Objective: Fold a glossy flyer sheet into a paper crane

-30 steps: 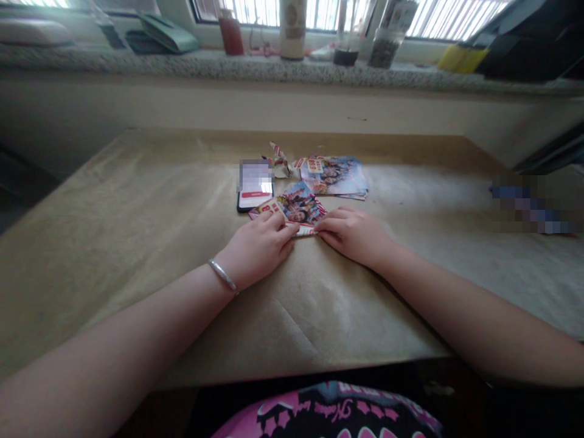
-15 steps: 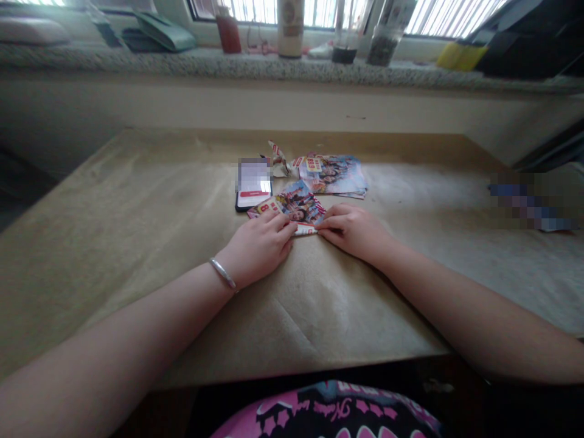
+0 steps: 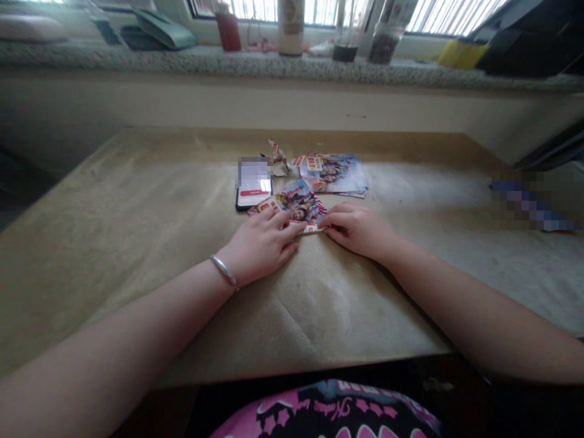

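Note:
A colourful printed paper sheet (image 3: 298,204) lies on the table at an angle, its near edge folded up into a narrow white-and-red strip. My left hand (image 3: 264,240) rests on the left part of this sheet, fingers stretched out flat, the index finger along the folded strip. At the sheet's right corner my right hand (image 3: 358,230) has thumb and fingertips pinched on the fold. Just behind the sheet stand a phone (image 3: 254,198) on the left and a stack of similar printed sheets (image 3: 342,173) on the right. Fingers cover parts of the sheet.
A folded paper piece (image 3: 279,161) sits between the phone and the stack. Far right on the table (image 3: 182,158) is a blurred blue item (image 3: 529,204). Bottles, including a red one (image 3: 228,30), line the stone windowsill (image 3: 205,61) beyond the wall.
My left index finger and thumb have slid right along the fold, covering more of the strip. My right hand has shifted very slightly right. The sheet stays put.

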### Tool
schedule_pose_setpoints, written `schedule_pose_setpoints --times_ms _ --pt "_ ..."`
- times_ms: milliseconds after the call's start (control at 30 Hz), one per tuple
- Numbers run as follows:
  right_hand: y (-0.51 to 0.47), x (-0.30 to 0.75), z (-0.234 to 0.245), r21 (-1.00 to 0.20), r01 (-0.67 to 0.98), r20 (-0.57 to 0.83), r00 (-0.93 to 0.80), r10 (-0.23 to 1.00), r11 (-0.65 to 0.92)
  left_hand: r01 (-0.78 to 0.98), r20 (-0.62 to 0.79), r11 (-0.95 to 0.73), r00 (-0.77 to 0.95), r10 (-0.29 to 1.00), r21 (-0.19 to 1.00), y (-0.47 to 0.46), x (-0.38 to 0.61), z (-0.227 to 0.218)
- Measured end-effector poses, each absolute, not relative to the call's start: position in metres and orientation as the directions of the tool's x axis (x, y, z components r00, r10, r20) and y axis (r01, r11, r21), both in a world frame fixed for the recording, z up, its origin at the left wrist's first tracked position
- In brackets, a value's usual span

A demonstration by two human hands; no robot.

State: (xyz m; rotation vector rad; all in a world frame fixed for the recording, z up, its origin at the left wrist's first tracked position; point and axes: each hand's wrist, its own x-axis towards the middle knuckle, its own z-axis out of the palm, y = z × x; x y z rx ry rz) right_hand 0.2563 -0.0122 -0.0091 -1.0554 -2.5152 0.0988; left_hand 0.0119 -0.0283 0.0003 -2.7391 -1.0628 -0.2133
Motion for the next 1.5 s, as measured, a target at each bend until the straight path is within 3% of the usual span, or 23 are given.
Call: schedule_pose_setpoints --times_ms 200,533,967,1500 --pt "-0.014 0.254 -0.009 -0.104 0.631 0.363 -0.696 0.619 0.769 0.677 0.207 -0.725 0.733 0.648 -0.128 -0.028 0.011 0.000" --pt "-0.011 0.259 -0.009 -0.008 0.580 0.343 -0.763 0.547 0.814 0.671 0.187 -0.730 0.739 0.647 -0.128 -0.029 0.012 0.001" --pt "-0.011 0.261 -0.003 -0.028 0.562 0.336 -0.773 0.538 0.827 0.662 0.116 -0.736 0.749 0.652 -0.138 -0.033 0.011 0.006" --pt "-0.010 0.271 0.006 0.048 0.611 0.254 -0.773 0.582 0.790 0.661 0.114 -0.733 0.750 0.652 -0.161 -0.032 0.010 0.004"
